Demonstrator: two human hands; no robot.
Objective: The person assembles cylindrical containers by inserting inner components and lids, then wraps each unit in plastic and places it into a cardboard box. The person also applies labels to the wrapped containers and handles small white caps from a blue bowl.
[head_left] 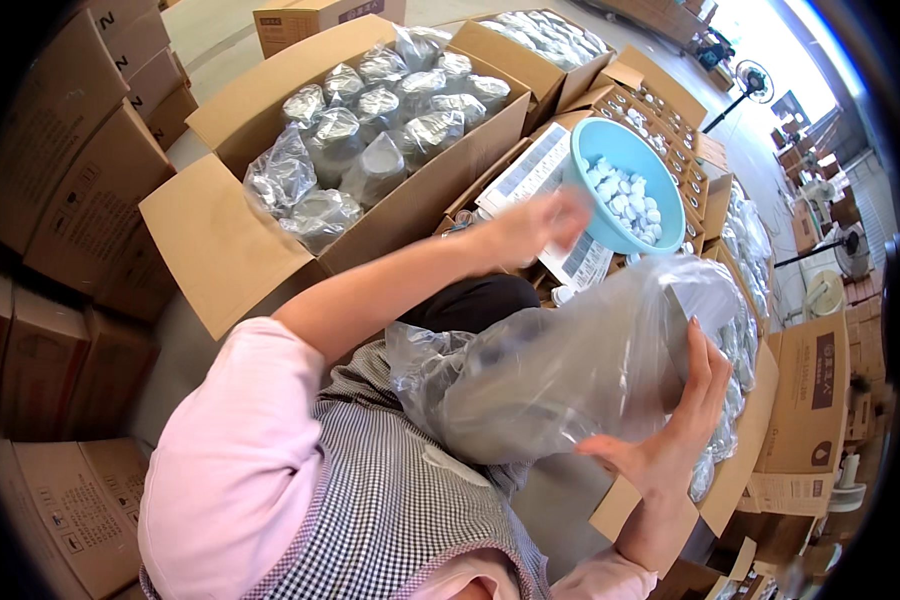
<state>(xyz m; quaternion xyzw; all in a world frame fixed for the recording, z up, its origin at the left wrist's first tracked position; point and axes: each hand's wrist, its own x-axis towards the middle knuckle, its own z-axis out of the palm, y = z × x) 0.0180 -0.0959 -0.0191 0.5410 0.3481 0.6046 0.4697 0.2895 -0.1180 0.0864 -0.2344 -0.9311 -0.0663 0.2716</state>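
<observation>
A large greyish, roughly cylindrical thing in a clear plastic bag [560,375] lies slantwise across my lap. My right hand [675,425] grips its far right end, with the fingers along one side and the thumb on the near side. The loose, crumpled end of the bag points left over my apron. My left hand [555,225], smeared by motion, is just left of a light blue basin [582,165]. Small white pieces [625,200] fill the bottom of the basin. The blur hides whether this hand holds anything.
An open carton [425,200] at the far left holds several bagged containers. Printed sheets [535,175] lie under the basin on a divided carton [690,150]. More open cartons of bagged goods stand behind and at right. Stacked cartons [80,180] line the left.
</observation>
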